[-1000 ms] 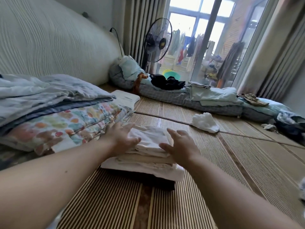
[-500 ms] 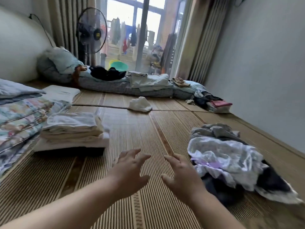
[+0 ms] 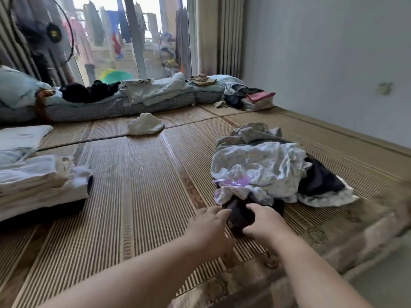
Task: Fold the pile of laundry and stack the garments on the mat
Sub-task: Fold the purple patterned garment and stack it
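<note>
Entry, head view. Both hands are low over the striped woven straw mat (image 3: 144, 185).

The right hand (image 3: 264, 223) grips a dark crumpled fabric garment (image 3: 241, 215), with the fingers curled over its top and the thumb at its near edge. The left hand (image 3: 209, 227) lies just left of the dark crumpled fabric garment, with its fingertips (image 3: 222, 211) on the left edge. Those fingers look fairly straight and the thumb is hidden. I cannot tell whether this hand pinches the cloth or only touches it.

The garment lies on the mat between the two hands. Its far end runs under the rumpled pile of unfolded laundry (image 3: 262, 167).

The pile lies directly beyond the right hand and touches the gripped garment. I note pale floral cloth with purple trim on top, grey cloth at the far side and black cloth to the right.

A flat stack of folded pale garments (image 3: 37, 185) lies well to the left of the left hand, on the mat, with a dark layer at its base.

A small crumpled white cloth (image 3: 145, 126) lies alone, far beyond the left hand. Farther still, a long blue-grey bedding roll (image 3: 100, 110) runs along the glass door with clothes heaped on it. A black standing fan (image 3: 44, 34) is at the far left.

The frame edges are blurred.
</note>
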`<state>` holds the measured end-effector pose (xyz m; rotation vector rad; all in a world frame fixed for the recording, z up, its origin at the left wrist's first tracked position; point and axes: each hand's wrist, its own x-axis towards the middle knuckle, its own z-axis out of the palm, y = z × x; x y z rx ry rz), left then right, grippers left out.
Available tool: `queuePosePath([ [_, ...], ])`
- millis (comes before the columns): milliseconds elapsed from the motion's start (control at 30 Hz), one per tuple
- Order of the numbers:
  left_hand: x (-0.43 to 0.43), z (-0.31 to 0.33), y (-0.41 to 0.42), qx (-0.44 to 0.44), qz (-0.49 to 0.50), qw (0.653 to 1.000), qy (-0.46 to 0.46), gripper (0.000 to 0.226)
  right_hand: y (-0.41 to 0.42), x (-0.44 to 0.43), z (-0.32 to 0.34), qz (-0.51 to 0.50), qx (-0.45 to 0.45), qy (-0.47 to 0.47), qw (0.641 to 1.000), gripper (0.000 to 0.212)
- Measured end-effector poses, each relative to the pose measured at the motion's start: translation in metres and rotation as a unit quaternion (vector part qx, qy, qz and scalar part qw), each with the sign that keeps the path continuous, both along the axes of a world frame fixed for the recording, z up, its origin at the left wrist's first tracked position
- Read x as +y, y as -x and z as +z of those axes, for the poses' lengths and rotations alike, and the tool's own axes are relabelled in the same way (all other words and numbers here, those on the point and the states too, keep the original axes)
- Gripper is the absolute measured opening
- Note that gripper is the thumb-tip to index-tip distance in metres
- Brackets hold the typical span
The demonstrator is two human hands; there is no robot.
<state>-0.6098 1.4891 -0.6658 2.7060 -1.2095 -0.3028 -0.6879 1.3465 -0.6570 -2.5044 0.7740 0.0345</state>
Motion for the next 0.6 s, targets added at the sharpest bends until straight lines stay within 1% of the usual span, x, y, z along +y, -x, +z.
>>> queuePosePath([
  [67,-0.018,-0.008,-0.007,0.014,0.005,1.000,-0.021,0.083,-0.001,-0.008,-0.011,-0.019,0.021,0.011,1.000,0.052],
  [100,-0.026,-0.011,-0.010,0.013,0.011,0.999,-0.030,0.081,-0.002,-0.010,-0.015,-0.025,0.021,0.013,0.999,0.050],
  [133,-0.031,-0.012,-0.013,0.005,0.018,0.999,-0.035,0.074,-0.003,-0.011,-0.017,-0.027,0.016,0.014,0.999,0.049],
  [233,-0.042,-0.011,-0.019,-0.029,0.031,0.999,-0.020,0.038,-0.002,-0.017,-0.021,-0.014,-0.004,0.016,1.000,0.051],
  [300,-0.042,-0.006,-0.023,-0.018,0.026,0.999,0.002,0.023,0.000,-0.019,-0.022,-0.010,-0.014,0.012,1.000,0.057],
  [367,-0.038,0.007,-0.024,0.029,0.018,0.997,0.064,0.006,0.004,-0.019,-0.023,-0.012,-0.024,0.013,1.000,0.064],
  [400,-0.034,0.017,-0.025,0.066,0.013,0.993,0.099,0.008,0.005,-0.018,-0.022,-0.015,-0.033,0.015,0.999,0.065],
  [433,-0.030,0.029,-0.025,0.096,0.007,0.987,0.127,0.016,0.006,-0.017,-0.021,-0.022,-0.051,0.012,0.998,0.064],
  [467,-0.027,0.041,-0.026,0.120,0.006,0.982,0.149,0.021,0.006,-0.017,-0.018,-0.033,-0.083,0.003,0.996,0.061],
  [533,-0.015,0.073,-0.029,0.162,0.018,0.967,0.195,0.022,0.005,-0.014,-0.010,-0.057,-0.163,-0.025,0.985,0.054],
  [600,-0.001,0.106,-0.031,0.209,0.032,0.944,0.252,0.020,0.001,-0.006,0.001,-0.070,-0.226,-0.041,0.971,0.056],
])
